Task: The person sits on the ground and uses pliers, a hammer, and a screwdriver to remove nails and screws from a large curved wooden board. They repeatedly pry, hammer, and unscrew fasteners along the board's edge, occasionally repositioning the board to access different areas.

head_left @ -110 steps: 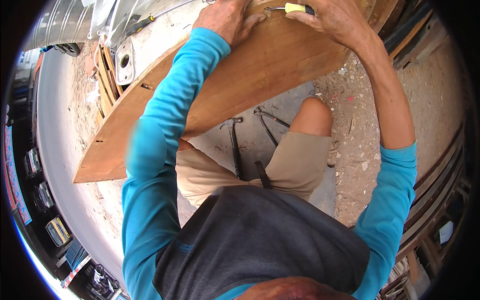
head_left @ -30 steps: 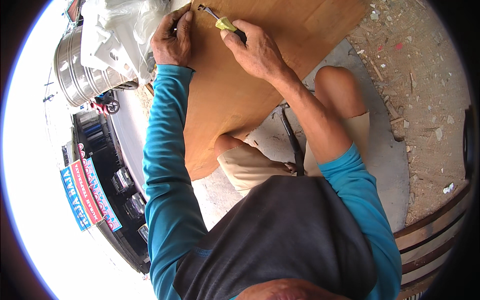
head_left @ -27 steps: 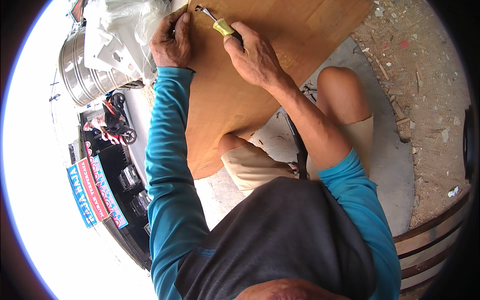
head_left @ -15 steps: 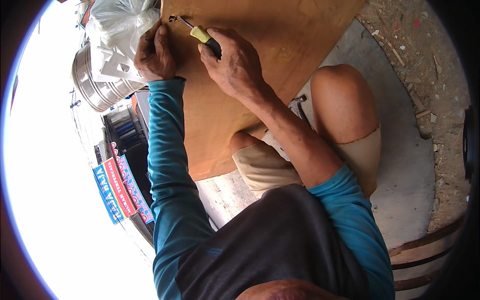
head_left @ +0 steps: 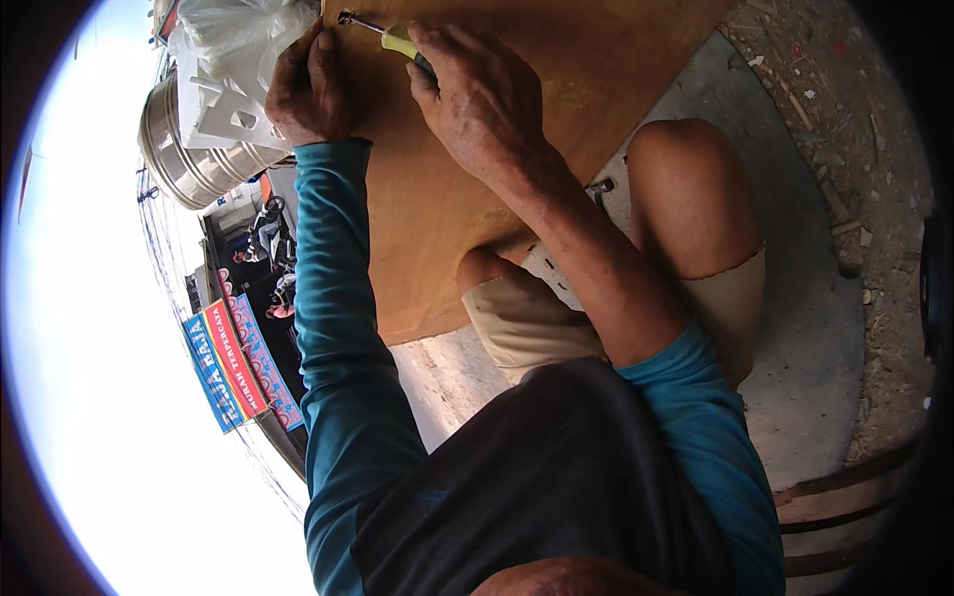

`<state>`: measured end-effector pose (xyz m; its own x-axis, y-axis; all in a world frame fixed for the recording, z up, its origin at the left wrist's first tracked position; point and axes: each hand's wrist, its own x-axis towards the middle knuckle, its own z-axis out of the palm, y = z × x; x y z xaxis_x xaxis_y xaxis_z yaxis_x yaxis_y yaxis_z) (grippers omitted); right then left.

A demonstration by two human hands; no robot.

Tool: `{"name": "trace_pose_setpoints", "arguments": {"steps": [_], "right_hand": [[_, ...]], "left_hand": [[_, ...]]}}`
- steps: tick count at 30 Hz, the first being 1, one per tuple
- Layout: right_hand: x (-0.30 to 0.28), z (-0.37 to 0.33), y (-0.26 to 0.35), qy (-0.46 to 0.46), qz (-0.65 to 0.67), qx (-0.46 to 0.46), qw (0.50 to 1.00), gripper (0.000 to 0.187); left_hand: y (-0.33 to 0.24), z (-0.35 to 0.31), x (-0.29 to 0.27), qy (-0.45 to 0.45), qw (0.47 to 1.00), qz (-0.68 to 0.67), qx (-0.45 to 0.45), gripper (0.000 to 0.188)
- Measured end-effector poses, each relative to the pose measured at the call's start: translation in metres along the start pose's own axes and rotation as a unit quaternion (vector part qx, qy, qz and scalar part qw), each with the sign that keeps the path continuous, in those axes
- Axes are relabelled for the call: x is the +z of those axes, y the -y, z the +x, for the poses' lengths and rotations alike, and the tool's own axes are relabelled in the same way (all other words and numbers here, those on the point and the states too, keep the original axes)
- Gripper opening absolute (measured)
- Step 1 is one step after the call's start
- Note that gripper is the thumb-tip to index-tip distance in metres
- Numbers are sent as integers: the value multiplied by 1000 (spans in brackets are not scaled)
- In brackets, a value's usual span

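A brown wooden panel (head_left: 452, 214) lies in front of me, reaching to the far edge of the picture. My left hand (head_left: 313, 94) is closed at its left edge, thumb and fingers pinching the rim. In my right hand (head_left: 487, 104) is a screwdriver (head_left: 399, 42) with a yellow-green and black handle. Its thin shaft points left, and the tip meets a small dark hole (head_left: 346, 17) in the panel near my left fingertips. Whether the tip is inside the hole or only at its rim, I cannot tell.
Beyond my left hand are a clear plastic bag (head_left: 243, 40), a white cut-out sheet (head_left: 224, 114) and a ribbed metal drum (head_left: 167, 149). A hammer head (head_left: 600, 187) shows beside my bent knee. Wood scraps (head_left: 835, 199) litter the ground at right; curved slats (head_left: 845, 512) stand lower right.
My right hand has shifted slightly up and to the right, and the screwdriver lies flatter. My left hand keeps its place on the panel edge. People on motorbikes now show at left.
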<state>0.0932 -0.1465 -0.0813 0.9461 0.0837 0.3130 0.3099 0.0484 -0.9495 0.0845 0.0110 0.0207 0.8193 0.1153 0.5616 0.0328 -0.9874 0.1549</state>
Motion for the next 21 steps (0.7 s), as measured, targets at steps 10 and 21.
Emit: {"name": "trace_pose_setpoints", "arguments": {"steps": [10,21], "right_hand": [[-9,13,-7,-40,-45,-79,995,20],[-15,24,-15,18,44,-60,997,30]], "left_hand": [[13,1,-1,12,1000,-17,0,28],[8,-1,2,9,996,-69,-56,24]]}}
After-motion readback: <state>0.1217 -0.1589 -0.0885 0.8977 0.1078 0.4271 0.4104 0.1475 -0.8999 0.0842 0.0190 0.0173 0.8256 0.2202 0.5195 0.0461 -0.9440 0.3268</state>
